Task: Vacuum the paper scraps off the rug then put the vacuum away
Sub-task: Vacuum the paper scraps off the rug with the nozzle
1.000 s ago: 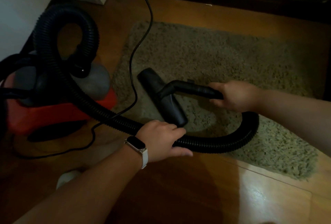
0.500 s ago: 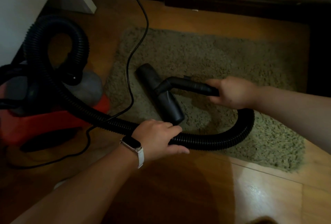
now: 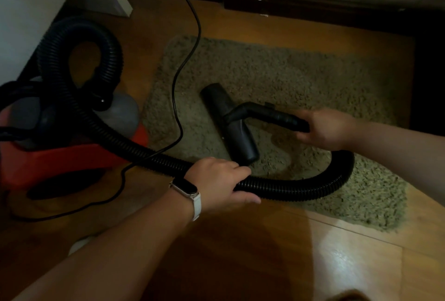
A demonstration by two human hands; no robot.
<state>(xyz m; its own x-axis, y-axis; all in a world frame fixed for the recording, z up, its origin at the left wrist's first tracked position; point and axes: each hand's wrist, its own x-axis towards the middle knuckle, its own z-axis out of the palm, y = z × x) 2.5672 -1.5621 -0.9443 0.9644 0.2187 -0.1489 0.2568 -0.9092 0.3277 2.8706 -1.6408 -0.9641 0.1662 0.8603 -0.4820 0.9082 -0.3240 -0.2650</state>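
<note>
With the ribbed black hose (image 3: 301, 188) gripped by the left hand (image 3: 216, 180) and the black plastic nozzle (image 3: 231, 127) by the right hand (image 3: 322, 129), the thin black cord (image 3: 178, 88) on the shaggy olive rug (image 3: 289, 71) may be snagged.

In view are one shaggy rug (image 3: 301, 79), one red canister vacuum (image 3: 60, 158), one black ribbed hose (image 3: 301, 188), one floor nozzle (image 3: 231, 122), one thin black power cord (image 3: 190, 35), one pale-strapped wrist band (image 3: 186, 190), and two hands, the left hand (image 3: 216, 182) and the right hand (image 3: 325, 129).
</note>
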